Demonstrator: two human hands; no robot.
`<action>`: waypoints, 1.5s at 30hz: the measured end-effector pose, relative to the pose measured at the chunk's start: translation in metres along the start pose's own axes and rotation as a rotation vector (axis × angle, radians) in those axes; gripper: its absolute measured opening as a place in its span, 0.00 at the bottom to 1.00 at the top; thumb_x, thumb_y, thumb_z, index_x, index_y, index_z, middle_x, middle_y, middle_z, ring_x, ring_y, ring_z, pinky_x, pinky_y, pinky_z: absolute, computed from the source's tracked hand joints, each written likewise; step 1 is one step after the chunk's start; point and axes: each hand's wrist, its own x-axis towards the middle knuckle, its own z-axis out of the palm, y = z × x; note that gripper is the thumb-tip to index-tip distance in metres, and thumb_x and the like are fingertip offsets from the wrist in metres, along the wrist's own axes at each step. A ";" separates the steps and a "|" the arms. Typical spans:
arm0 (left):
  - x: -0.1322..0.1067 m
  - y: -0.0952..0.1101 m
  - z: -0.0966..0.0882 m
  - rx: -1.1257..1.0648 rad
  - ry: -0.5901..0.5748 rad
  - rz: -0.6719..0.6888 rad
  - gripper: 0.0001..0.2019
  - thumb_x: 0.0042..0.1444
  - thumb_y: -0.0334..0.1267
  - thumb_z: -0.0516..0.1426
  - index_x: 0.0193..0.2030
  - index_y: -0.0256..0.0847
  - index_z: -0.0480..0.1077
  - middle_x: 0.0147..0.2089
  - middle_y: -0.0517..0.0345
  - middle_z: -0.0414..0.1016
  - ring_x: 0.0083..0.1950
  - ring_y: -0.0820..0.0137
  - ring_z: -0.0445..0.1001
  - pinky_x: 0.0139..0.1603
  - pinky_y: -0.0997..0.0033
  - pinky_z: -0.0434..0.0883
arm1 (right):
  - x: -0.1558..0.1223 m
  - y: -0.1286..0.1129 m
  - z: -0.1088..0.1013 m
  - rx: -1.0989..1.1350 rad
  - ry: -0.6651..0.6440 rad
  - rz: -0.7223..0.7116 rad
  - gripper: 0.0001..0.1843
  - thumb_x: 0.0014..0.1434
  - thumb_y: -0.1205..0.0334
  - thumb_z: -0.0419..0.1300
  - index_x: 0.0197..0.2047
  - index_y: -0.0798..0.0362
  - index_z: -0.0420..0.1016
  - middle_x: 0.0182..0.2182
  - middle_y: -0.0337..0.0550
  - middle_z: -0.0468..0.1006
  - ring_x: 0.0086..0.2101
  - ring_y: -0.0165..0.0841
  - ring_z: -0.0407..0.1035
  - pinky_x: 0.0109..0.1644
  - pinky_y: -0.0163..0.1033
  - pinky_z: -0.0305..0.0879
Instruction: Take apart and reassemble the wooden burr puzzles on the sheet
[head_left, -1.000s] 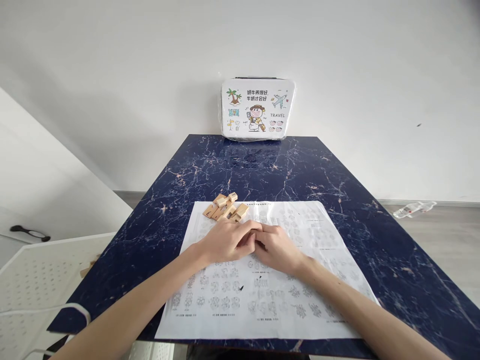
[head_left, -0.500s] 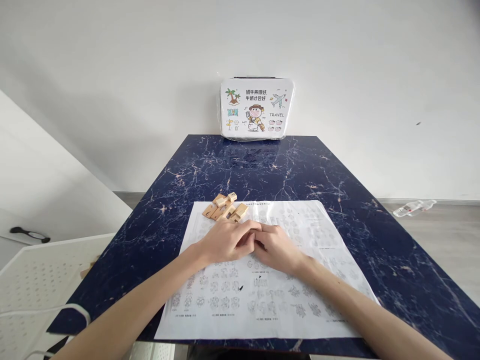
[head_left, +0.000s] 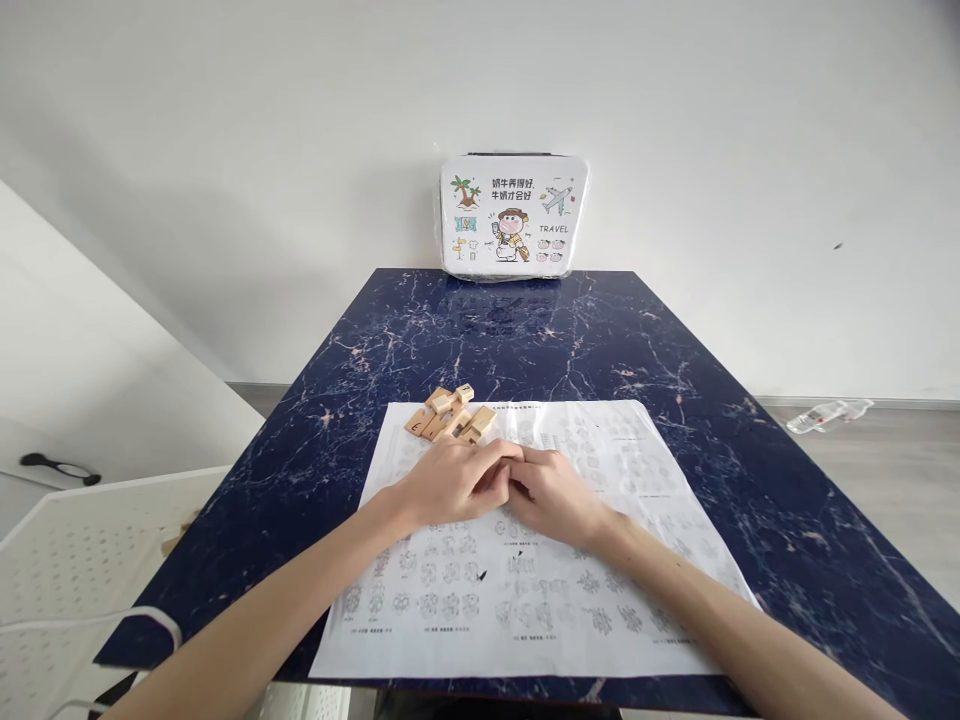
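My left hand (head_left: 454, 482) and my right hand (head_left: 559, 493) meet over the middle of a large printed sheet (head_left: 420, 650). Their fingers are curled in and touch each other. Whatever lies inside them, if anything, is hidden from this angle. Just beyond my left hand is a small heap of wooden blocks (head_left: 480, 424), piled loosely across the sheet's far edge. A few of these pale pieces carry dark marks. Rows of small line figures cover the paper, partly under my forearms.
The sheet lies on a dark blue marbled table (head_left: 510, 350). At its far end a white cartoon-printed case (head_left: 510, 218) in clear plastic leans on the wall. A perforated white surface (head_left: 67, 560) with a white cable (head_left: 90, 620) is at left; clear plastic packaging (head_left: 829, 415) lies at right.
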 end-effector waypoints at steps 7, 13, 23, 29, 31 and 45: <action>0.000 0.001 -0.001 -0.002 -0.003 -0.009 0.12 0.69 0.33 0.51 0.56 0.42 0.69 0.26 0.66 0.75 0.24 0.70 0.74 0.27 0.70 0.67 | -0.001 0.001 0.001 -0.001 -0.002 0.004 0.15 0.62 0.69 0.52 0.25 0.53 0.72 0.28 0.44 0.77 0.23 0.27 0.63 0.29 0.36 0.58; 0.000 0.000 0.000 -0.002 -0.011 -0.017 0.11 0.69 0.34 0.51 0.55 0.42 0.69 0.26 0.65 0.76 0.24 0.70 0.75 0.26 0.70 0.67 | 0.000 0.000 0.000 0.004 0.003 0.008 0.14 0.62 0.69 0.52 0.25 0.54 0.72 0.27 0.43 0.76 0.23 0.27 0.63 0.28 0.35 0.57; 0.000 0.000 0.002 -0.076 0.044 -0.003 0.11 0.69 0.32 0.53 0.55 0.44 0.68 0.23 0.69 0.71 0.22 0.72 0.70 0.25 0.71 0.65 | 0.001 -0.002 -0.003 0.017 -0.006 -0.002 0.15 0.63 0.69 0.52 0.27 0.53 0.74 0.29 0.44 0.78 0.24 0.28 0.65 0.29 0.36 0.58; 0.005 -0.013 -0.002 -0.015 0.383 -0.206 0.06 0.71 0.34 0.53 0.52 0.44 0.67 0.40 0.58 0.78 0.37 0.67 0.76 0.40 0.64 0.75 | 0.005 -0.012 -0.014 0.173 -0.039 -0.005 0.16 0.66 0.71 0.50 0.35 0.50 0.78 0.39 0.40 0.82 0.32 0.30 0.74 0.37 0.37 0.67; 0.007 -0.016 -0.003 0.099 0.402 -0.241 0.08 0.69 0.34 0.55 0.53 0.45 0.67 0.51 0.51 0.77 0.52 0.60 0.75 0.52 0.56 0.75 | 0.005 -0.014 -0.015 0.185 -0.039 0.003 0.17 0.65 0.72 0.50 0.34 0.50 0.77 0.39 0.40 0.82 0.32 0.30 0.74 0.38 0.38 0.68; 0.001 -0.032 0.011 0.343 0.315 -0.498 0.27 0.67 0.49 0.59 0.66 0.39 0.58 0.66 0.35 0.68 0.68 0.44 0.67 0.67 0.37 0.66 | 0.005 -0.012 -0.012 0.184 -0.040 0.008 0.16 0.64 0.73 0.50 0.33 0.50 0.77 0.38 0.40 0.82 0.32 0.30 0.74 0.37 0.38 0.68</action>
